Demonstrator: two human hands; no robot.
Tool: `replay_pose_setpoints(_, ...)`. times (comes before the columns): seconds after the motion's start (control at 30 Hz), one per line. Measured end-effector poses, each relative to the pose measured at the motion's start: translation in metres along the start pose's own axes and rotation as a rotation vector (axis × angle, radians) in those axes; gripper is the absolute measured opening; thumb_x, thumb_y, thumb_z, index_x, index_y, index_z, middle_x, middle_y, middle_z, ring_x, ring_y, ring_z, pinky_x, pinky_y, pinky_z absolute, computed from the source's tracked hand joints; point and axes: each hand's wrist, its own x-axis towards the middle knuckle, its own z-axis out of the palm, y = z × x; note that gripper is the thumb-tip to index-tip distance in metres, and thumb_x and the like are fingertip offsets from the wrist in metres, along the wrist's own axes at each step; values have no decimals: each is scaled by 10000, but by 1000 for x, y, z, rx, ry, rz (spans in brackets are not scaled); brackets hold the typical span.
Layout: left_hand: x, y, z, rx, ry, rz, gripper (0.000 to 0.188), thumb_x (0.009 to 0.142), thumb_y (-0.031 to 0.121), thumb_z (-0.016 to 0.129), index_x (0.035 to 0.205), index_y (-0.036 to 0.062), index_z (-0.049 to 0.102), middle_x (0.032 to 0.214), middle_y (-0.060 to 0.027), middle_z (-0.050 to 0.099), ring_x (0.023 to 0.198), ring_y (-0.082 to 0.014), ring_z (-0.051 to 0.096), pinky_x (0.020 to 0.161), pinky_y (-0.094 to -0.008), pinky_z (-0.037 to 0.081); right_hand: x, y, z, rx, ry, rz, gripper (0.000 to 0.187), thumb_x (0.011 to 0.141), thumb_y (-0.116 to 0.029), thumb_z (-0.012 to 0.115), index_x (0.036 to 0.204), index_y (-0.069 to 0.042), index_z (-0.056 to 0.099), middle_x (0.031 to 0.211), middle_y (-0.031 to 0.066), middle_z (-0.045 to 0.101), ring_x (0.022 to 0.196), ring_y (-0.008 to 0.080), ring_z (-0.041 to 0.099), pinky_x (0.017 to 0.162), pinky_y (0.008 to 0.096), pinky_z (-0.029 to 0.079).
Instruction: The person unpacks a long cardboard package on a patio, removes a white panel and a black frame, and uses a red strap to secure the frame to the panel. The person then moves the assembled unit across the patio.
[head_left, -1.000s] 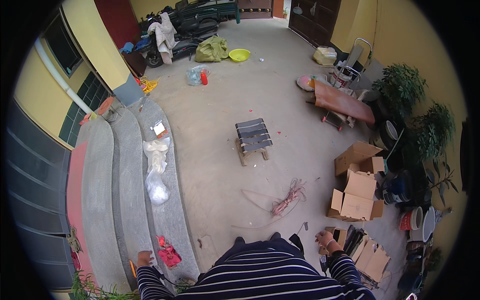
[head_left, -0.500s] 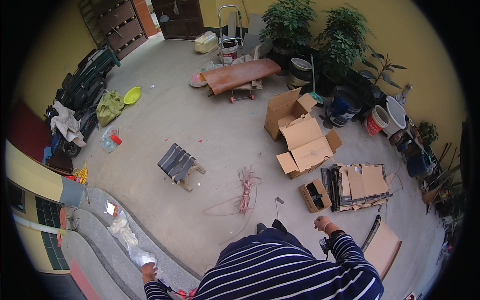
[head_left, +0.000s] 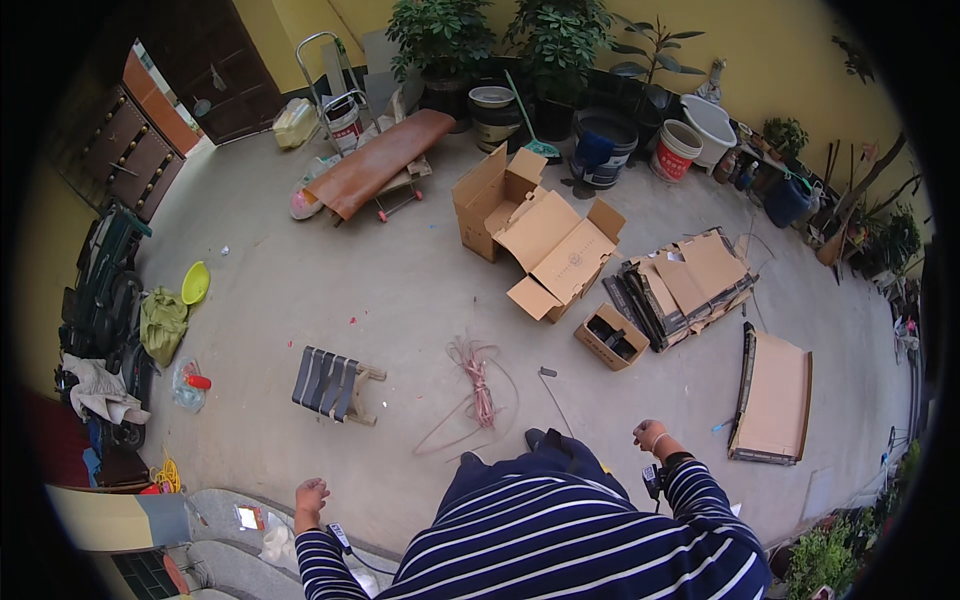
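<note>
My left hand (head_left: 311, 494) is held out at the lower left with its fingers loosely curled and nothing visible in them. Below it, a whitish plastic bag (head_left: 277, 545) lies on the grey stone step, partly covered by my arm. To the right of my body, my right hand (head_left: 650, 436) hangs in the air, its fingers loosely bent and no object showing in them. Ahead of my feet lies a bundle of pinkish rope (head_left: 480, 390). A thin dark rod with a small block at its end (head_left: 547, 372) rests on the floor nearest my right hand.
A low stool with dark straps (head_left: 328, 383) stands ahead left. Ahead right are open cardboard boxes (head_left: 565, 255), a small carton (head_left: 612, 337), stacked flattened cardboard (head_left: 690, 285) and a cardboard tray (head_left: 775, 395). Buckets (head_left: 676, 150) and potted plants (head_left: 560, 60) line the far wall.
My left hand has come away from the plastic bag and moved up. The view has turned right, bringing the whole cardboard tray into sight. My right hand stays about where it was.
</note>
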Motion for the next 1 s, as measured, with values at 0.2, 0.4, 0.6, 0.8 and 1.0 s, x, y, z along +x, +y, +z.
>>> replay_pose_setpoints(0.2,36,5,-19,84,-82,9,359,919,204,635,1234,34,610,1044,-62,679,858,-197,685,643,-339,489,-50,1,61,31,-62,37,249,930,-221,591,1016,-8,687,777,82,724,599,181,645,590,321,542)
replay_pose_setpoints(0.4,48,-1,6,223,-185,-91,322,924,205,611,1215,69,611,1059,-50,664,900,-214,686,696,-367,507,-81,40,78,128,-7,49,216,928,-198,612,986,-2,683,762,79,714,582,157,634,572,310,542)
replay_pose_setpoints(0.6,44,38,68,283,-290,20,346,923,182,604,1238,38,604,1068,-72,674,890,-218,696,670,-360,508,-96,92,71,138,47,149,275,926,-231,549,1021,-23,703,784,93,735,648,202,678,654,354,554)
replay_pose_setpoints(0.8,30,102,132,371,-393,91,345,934,191,589,1237,30,561,1101,-97,636,939,-249,674,739,-417,516,-95,143,51,297,149,121,259,935,-224,574,1021,-12,696,809,85,736,674,179,671,652,338,553)
replay_pose_setpoints(1.0,18,183,233,495,-449,214,341,944,193,586,1230,8,578,1061,-102,658,904,-269,681,703,-395,514,-120,229,42,417,272,210,243,927,-215,581,1000,-18,702,798,87,737,635,174,666,625,331,547)
